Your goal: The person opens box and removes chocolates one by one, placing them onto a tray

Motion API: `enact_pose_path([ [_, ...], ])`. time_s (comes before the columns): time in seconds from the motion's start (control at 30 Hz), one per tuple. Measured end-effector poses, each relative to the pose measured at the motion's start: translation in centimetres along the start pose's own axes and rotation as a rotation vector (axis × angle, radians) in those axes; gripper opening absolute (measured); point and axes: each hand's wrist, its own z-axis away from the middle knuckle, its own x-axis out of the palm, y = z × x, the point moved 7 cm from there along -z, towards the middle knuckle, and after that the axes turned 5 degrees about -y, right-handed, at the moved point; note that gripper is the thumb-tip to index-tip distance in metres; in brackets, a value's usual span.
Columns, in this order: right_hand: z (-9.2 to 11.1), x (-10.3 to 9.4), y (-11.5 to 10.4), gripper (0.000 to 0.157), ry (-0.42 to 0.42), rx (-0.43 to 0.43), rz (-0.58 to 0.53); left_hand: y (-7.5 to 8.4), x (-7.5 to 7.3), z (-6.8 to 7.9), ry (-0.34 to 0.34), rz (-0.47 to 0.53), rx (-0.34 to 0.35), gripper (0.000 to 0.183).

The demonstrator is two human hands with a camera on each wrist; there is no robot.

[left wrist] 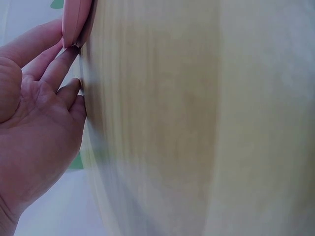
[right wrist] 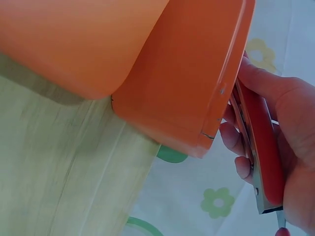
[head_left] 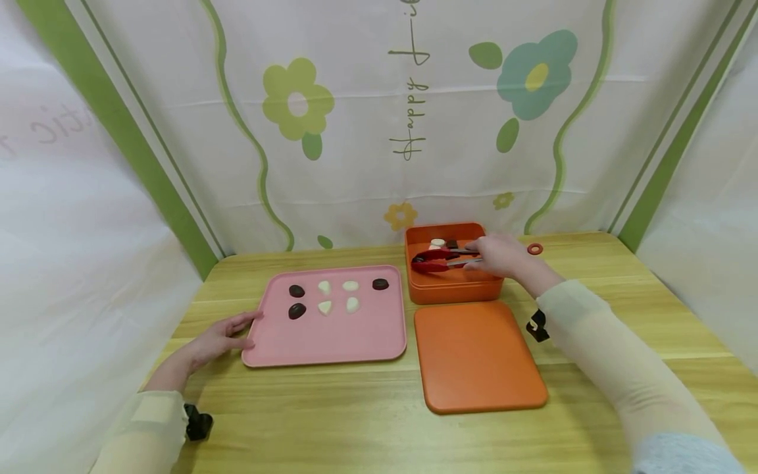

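Observation:
My right hand grips a pair of tongs with red handles and red tips. The tips reach down inside an orange box, where something dark shows between them; whether they pinch it I cannot tell. White and dark pieces lie at the back of the box. My left hand touches the left edge of a pink tray with its fingertips, fingers fairly straight. On the tray sit small chocolate-like pieces, dark ones such as this dark piece and white ones such as this white piece.
A flat orange lid lies in front of the box, right of the tray. All stand on a wood-grain table. A white cloth with printed flowers hangs close behind the box and tray, and at both sides.

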Motion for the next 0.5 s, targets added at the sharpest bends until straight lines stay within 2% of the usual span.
enact_pose_path([
  [0.5, 0.81, -0.16, 0.4, 0.049, 0.082, -0.041, 0.007, 0.11, 0.04, 0.05, -0.001, -0.02, 0.0, 0.073],
])
